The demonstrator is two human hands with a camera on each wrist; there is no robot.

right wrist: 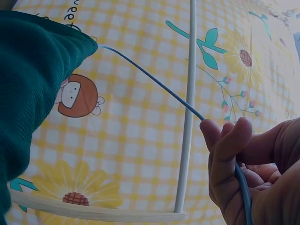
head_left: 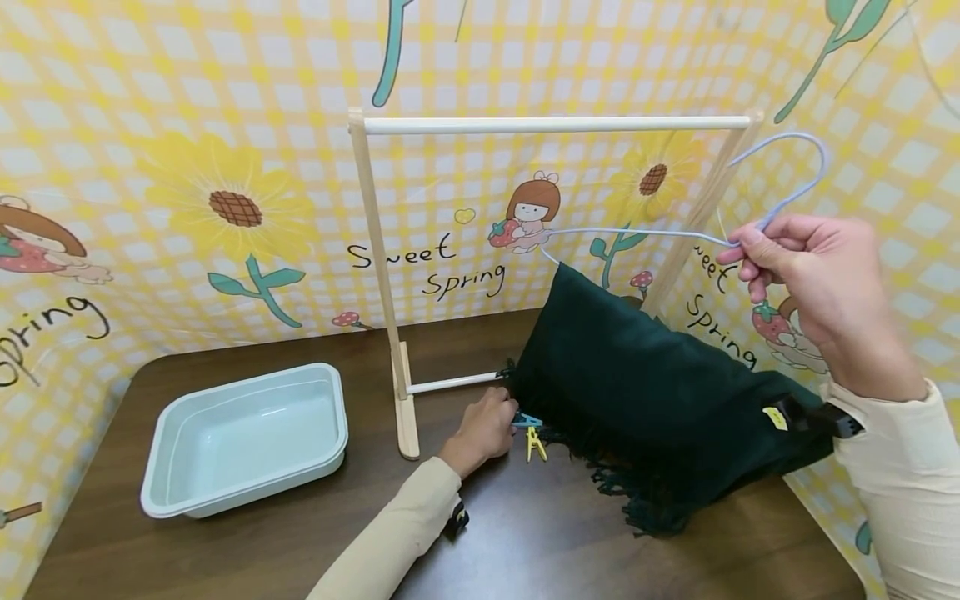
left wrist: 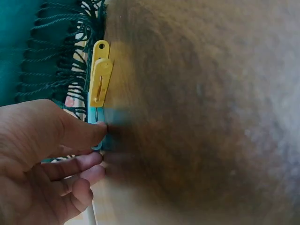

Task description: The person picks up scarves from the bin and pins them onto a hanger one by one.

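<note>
Evidently the dark green scarf (head_left: 645, 392) is soft and limp, draped over a thin, light blue hanger (head_left: 780, 179); best carried by the wire neck, where the right hand (head_left: 817, 283) pinches it, raised at far right. The left hand (head_left: 483, 429) pinches a blue clothespin (left wrist: 96, 117) on the table, yellow clothespin (left wrist: 100, 77) beside

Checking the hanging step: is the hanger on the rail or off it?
Off. The right hand holds the hanger by its neck, hook beside the rail, not over it; the scarf drapes from it.
</note>
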